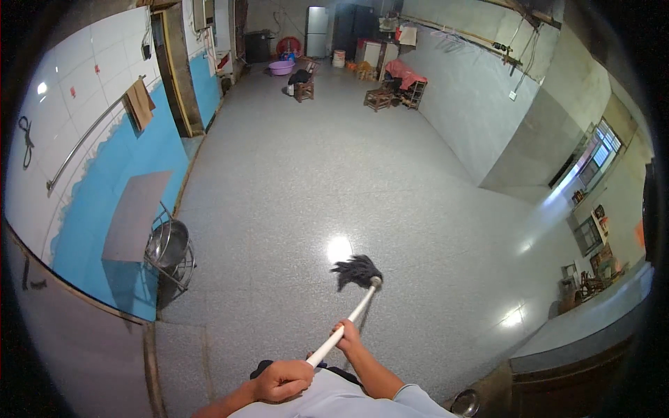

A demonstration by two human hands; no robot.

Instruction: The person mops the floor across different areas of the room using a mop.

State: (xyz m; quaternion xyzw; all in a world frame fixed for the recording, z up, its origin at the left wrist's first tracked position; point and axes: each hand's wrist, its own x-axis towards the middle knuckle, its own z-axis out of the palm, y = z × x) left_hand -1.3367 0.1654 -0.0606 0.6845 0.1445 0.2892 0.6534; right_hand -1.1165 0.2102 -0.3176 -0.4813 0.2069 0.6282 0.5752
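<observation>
A mop with a white handle (360, 308) slants from my waist out over the grey speckled floor (292, 172). Its dark string head (357, 271) rests on the floor, strands trailing to the left, just below a bright light reflection. My left hand (286, 380) is closed around the upper end of the handle, close to my body. Lower down the shaft, my right hand (346, 334) grips it with the arm stretched forward. Part of my dark footwear (261, 369) shows behind the left hand.
At the left wall stand a metal rack with a steel basin (170, 243) and a flat panel (137, 217). Farther off are a wooden chair (304, 90), a purple tub (281, 67), a stool (378, 99) and a silver refrigerator (316, 31). A metal bowl (465, 403) sits at lower right.
</observation>
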